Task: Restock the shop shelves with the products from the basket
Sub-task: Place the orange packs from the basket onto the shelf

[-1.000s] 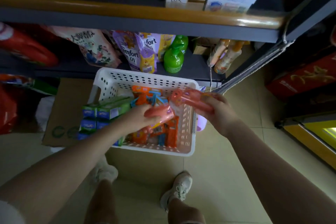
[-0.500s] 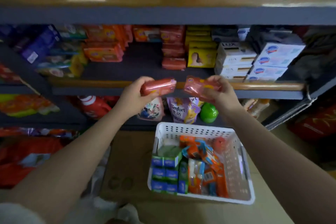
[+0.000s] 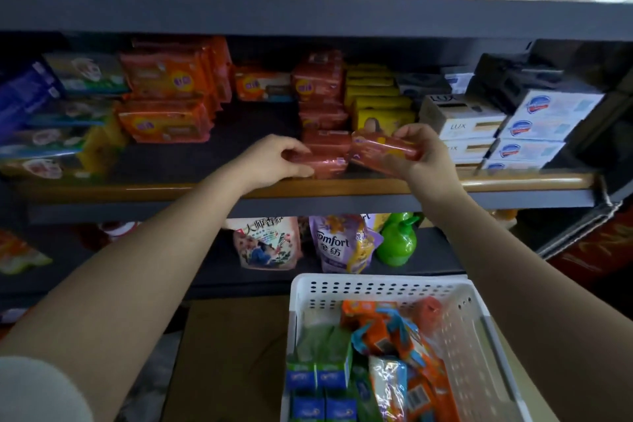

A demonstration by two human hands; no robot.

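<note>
My left hand grips a red soap bar that rests on the middle shelf, in front of a stack of the same red bars. Just to its right, my right hand holds a second red soap bar tilted above the shelf's front edge. The white perforated basket stands below at the lower right, holding orange packets, green and blue boxes and one more red bar.
Orange packs lie left on the middle shelf, with yellow boxes and white LUX boxes at the right. The shelf below carries a Comfort pouch and a green bottle. A cardboard sheet lies left of the basket.
Both hands rose from the basket with a red bar each and reached forward to the middle shelf. The left bar now rests on the shelf in front of the red stack.
</note>
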